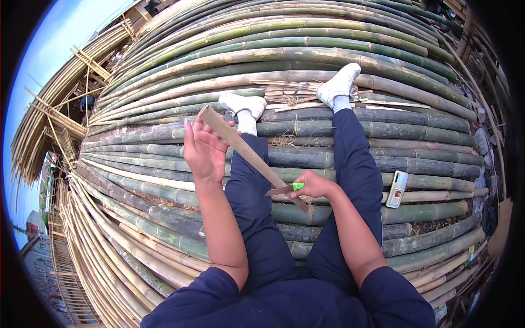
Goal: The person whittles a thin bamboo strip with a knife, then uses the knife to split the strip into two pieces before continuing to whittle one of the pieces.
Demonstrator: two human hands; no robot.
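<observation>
My left hand (pixel 209 150) is palm up with its fingers spread, and the upper part of a flat bamboo strip (pixel 246 153) crosses in front of the fingertips. Whether those fingers bear any of its weight is hard to tell. The strip slants down to the right between my legs. My right hand (pixel 313 185) is closed around the green handle of a knife (pixel 280 190). The knife's blade points left and lies across the lower part of the strip. Most of the handle is hidden in the fist.
Long bamboo poles (pixel 306 158) lie side by side under my outstretched legs. A phone (pixel 397 189) rests on the poles to the right. Split pieces and shavings (pixel 290 95) lie between my white shoes. Stacked poles (pixel 52 120) stand on a rack at the left.
</observation>
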